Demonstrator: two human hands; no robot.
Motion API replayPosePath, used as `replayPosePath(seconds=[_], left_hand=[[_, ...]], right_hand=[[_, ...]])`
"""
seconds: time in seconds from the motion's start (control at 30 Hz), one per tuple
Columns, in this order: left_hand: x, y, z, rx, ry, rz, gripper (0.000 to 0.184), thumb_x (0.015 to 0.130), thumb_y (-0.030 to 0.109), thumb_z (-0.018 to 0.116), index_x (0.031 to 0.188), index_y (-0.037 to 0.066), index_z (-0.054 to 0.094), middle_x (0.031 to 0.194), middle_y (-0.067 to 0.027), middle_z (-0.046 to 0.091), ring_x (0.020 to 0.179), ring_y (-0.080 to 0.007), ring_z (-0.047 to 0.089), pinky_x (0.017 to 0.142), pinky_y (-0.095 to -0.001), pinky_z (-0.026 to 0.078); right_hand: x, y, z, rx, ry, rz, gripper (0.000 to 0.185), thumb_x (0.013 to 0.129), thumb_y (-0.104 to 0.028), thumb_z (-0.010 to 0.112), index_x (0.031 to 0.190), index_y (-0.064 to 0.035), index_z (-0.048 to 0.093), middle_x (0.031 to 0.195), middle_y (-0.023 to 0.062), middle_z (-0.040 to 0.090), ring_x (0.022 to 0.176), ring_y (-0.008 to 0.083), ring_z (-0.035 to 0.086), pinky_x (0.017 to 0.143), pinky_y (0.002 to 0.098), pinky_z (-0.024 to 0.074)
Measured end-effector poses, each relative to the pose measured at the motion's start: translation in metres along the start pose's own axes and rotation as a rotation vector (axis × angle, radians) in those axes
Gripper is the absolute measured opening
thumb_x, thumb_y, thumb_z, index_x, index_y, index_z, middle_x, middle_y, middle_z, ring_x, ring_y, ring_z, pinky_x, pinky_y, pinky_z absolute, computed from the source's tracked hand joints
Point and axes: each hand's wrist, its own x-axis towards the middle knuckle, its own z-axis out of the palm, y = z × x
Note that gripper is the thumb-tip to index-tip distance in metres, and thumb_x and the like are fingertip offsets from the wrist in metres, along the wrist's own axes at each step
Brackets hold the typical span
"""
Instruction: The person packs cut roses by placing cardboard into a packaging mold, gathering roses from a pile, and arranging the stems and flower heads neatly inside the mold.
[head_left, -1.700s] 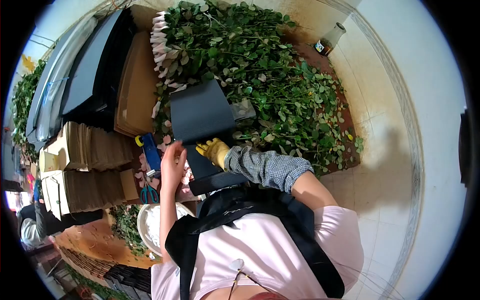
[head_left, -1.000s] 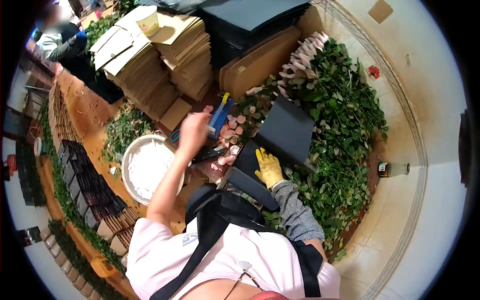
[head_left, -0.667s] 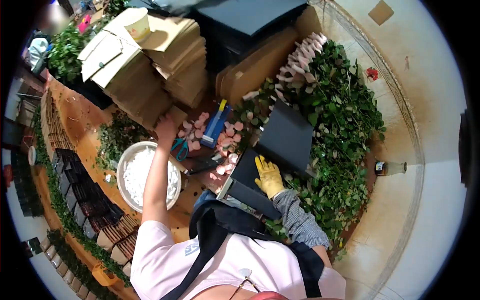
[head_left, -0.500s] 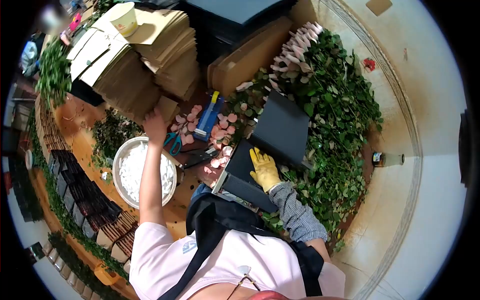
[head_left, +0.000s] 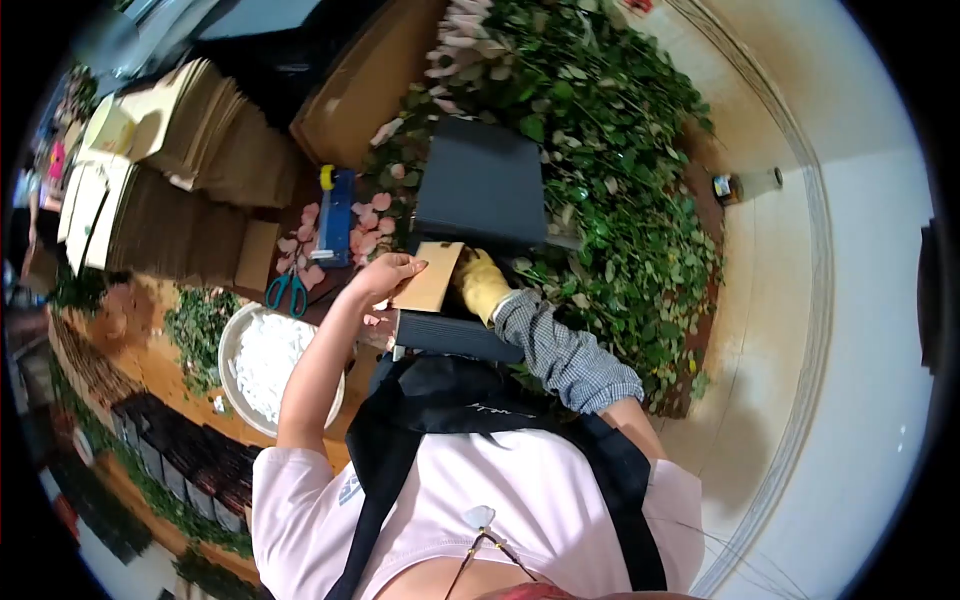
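My bare left hand (head_left: 388, 277) pinches the left edge of a small brown cardboard sheet (head_left: 424, 285). At the sheet's right edge is my right hand (head_left: 484, 287) in a yellow glove, its fingers curled and partly hidden there. Beneath the sheet lies a stack of dark, ridged card (head_left: 455, 335), close to my apron. Just beyond, a dark grey board (head_left: 480, 185) rests among the stems. Left of my hands are teal-handled scissors (head_left: 287, 294) and a blue tape dispenser (head_left: 337, 218) with yellow tape, with pink petals (head_left: 371, 228) scattered around.
A white tub (head_left: 235, 375) full of small white pieces stands by my left forearm. Tall stacks of brown cardboard (head_left: 180, 225) are at the far left. Leafy rose stems (head_left: 620, 200) pile up on the right, with a glass jar (head_left: 728, 188) beyond them.
My left hand has come from the cardboard stacks to the middle, bringing a brown sheet. My gloved hand has left the dark stack's surface for the sheet's edge. The view has shifted.
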Motion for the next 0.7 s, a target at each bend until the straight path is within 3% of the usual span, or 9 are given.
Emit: replayPosePath(seconds=[0.07, 0.13, 0.23, 0.27, 0.37, 0.4, 0.47, 0.6, 0.7], left_hand=[[0.008, 0.000, 0.017, 0.556, 0.321, 0.398, 0.042, 0.092, 0.038, 0.070, 0.083, -0.002, 0.065, 0.067, -0.0053, 0.061, 0.059, -0.0119, 0.054, 0.054, -0.0321, 0.045], [0.006, -0.003, 0.023, 0.580, 0.372, 0.402, 0.039, 0.092, 0.032, 0.071, 0.081, -0.004, 0.064, 0.065, -0.0061, 0.061, 0.060, -0.0134, 0.054, 0.055, -0.0344, 0.045], [0.003, -0.014, 0.033, 0.541, 0.530, 0.429, 0.037, 0.089, 0.029, 0.075, 0.082, -0.004, 0.062, 0.062, -0.0092, 0.056, 0.061, -0.0141, 0.050, 0.059, -0.0350, 0.044], [0.007, -0.010, 0.030, 0.622, 0.513, 0.393, 0.037, 0.089, 0.030, 0.075, 0.084, -0.005, 0.064, 0.065, -0.0102, 0.058, 0.062, -0.0150, 0.051, 0.061, -0.0340, 0.045], [0.024, -0.020, 0.014, 0.681, 0.497, 0.426, 0.036, 0.086, 0.034, 0.074, 0.086, -0.002, 0.070, 0.072, -0.0175, 0.067, 0.068, -0.0267, 0.067, 0.065, -0.0381, 0.051], [0.002, 0.013, 0.029, 1.151, 0.569, 0.411, 0.034, 0.085, 0.036, 0.073, 0.087, 0.001, 0.074, 0.076, -0.0208, 0.069, 0.072, -0.0350, 0.070, 0.068, -0.0415, 0.054], [-0.021, 0.051, 0.041, 1.372, 0.493, 0.333, 0.034, 0.085, 0.038, 0.071, 0.087, 0.004, 0.076, 0.078, -0.0220, 0.070, 0.074, -0.0374, 0.070, 0.069, -0.0414, 0.055], [0.013, 0.036, 0.033, 0.886, -0.168, 0.230, 0.041, 0.085, 0.032, 0.068, 0.093, -0.008, 0.069, 0.077, -0.0179, 0.072, 0.072, -0.0314, 0.071, 0.067, -0.0409, 0.056], [0.030, 0.027, 0.043, 1.150, -0.110, 0.090, 0.041, 0.083, 0.031, 0.067, 0.093, -0.009, 0.068, 0.077, -0.0187, 0.072, 0.075, -0.0316, 0.072, 0.072, -0.0407, 0.056]], right_hand=[[-0.035, -0.001, -0.073, 0.101, 0.076, -0.092, 0.039, 0.083, -0.026, 0.067, 0.119, -0.0100, 0.066, 0.121, 0.0122, 0.066, 0.117, 0.0297, 0.058, 0.102, 0.0440, 0.0417], [-0.034, 0.031, -0.034, 0.645, 0.437, -0.318, 0.037, 0.084, -0.026, 0.066, 0.115, -0.0060, 0.067, 0.116, 0.0163, 0.066, 0.110, 0.0352, 0.060, 0.099, 0.0467, 0.0445], [-0.051, 0.032, -0.073, 0.753, 0.226, -0.108, 0.033, 0.085, -0.021, 0.069, 0.113, -0.0047, 0.064, 0.110, 0.0153, 0.067, 0.102, 0.0364, 0.063, 0.089, 0.0439, 0.0510], [-0.047, 0.024, -0.062, 0.678, 0.568, -0.109, 0.035, 0.084, -0.021, 0.071, 0.115, -0.0065, 0.064, 0.112, 0.0123, 0.068, 0.099, 0.0340, 0.066, 0.088, 0.0432, 0.0526], [-0.033, 0.001, -0.077, 0.305, 0.178, 0.073, 0.041, 0.088, -0.022, 0.065, 0.126, -0.0093, 0.059, 0.125, 0.0103, 0.064, 0.108, 0.0304, 0.064, 0.091, 0.0432, 0.0509], [-0.028, -0.011, -0.080, 0.202, 0.055, 0.143, 0.042, 0.092, -0.021, 0.058, 0.133, -0.0108, 0.056, 0.134, 0.0104, 0.060, 0.116, 0.0285, 0.061, 0.094, 0.0430, 0.0485], [-0.023, -0.026, -0.072, 0.105, 0.094, 0.196, 0.038, 0.094, -0.019, 0.055, 0.131, -0.0114, 0.056, 0.135, 0.0089, 0.059, 0.118, 0.0262, 0.060, 0.096, 0.0426, 0.0468], [-0.030, -0.016, -0.077, 0.266, 0.086, 0.175, 0.038, 0.093, -0.019, 0.057, 0.130, -0.0113, 0.057, 0.134, 0.0086, 0.059, 0.119, 0.0274, 0.059, 0.098, 0.0437, 0.0464], [-0.037, 0.004, -0.067, 0.698, 0.194, 0.128, 0.039, 0.092, -0.021, 0.058, 0.128, -0.0081, 0.061, 0.129, 0.0157, 0.063, 0.116, 0.0346, 0.062, 0.100, 0.0433, 0.0473]])
